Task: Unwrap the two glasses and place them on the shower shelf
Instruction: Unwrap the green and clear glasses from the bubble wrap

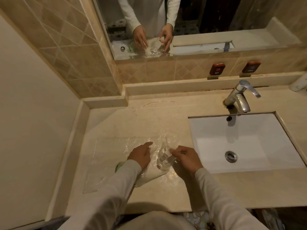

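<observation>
Your right hand (186,159) curls around a glass (163,159) lying tipped on the desk (149,117), so it can't roll. Your left hand (141,155) lies open and flat, pinning the clear wrap (113,146) so it peels away.

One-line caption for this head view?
Right hand holds a glass on its side while the left hand presses clear wrap on the counter beside the sink.

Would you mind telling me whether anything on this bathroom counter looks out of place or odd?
Mostly tidy. The glass lies tilted on crinkled plastic wrap spread over the counter, held in the right hand's grip while the left hand presses the wrap. A faint reddish curved mark stains the counter behind it.
</observation>
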A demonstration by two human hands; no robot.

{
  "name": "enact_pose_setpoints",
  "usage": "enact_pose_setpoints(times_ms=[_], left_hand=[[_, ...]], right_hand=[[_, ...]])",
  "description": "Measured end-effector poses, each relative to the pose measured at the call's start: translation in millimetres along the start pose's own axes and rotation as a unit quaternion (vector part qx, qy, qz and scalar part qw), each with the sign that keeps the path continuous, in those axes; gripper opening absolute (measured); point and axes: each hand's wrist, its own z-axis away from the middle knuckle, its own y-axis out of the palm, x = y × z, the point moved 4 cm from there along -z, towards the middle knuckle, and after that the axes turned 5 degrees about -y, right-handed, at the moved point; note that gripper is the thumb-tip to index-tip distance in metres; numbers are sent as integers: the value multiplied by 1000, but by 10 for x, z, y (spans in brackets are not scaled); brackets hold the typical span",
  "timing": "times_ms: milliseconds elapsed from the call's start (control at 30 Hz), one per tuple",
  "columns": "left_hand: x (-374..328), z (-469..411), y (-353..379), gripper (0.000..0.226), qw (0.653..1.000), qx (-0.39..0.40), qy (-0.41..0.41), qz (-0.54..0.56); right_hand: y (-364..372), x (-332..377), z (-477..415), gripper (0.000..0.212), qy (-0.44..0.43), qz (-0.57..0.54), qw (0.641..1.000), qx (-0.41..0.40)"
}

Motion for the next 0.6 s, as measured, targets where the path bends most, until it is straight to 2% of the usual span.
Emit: enact_pose_setpoints(times_ms=[67,133,267,500,600], left_hand=[[-89,34,21,40,1000,-7,10,24],[-175,59,42,38,999,-10,15,52],[-384,98,41,33,990,-29,14,140],[-713,43,-100,28,963,-71,15,259],[-795,-26,-195,30,959,-76,25,273]], right_hand=[[-44,54,27,24,7,-46,999,-4],[-62,125,65,23,22,-141,990,-8],[-168,319,60,23,-9,-178,984,-2],[-325,629,-165,26,-96,-74,992,-18],[-331,759,-254,22,-124,-49,991,-24]])
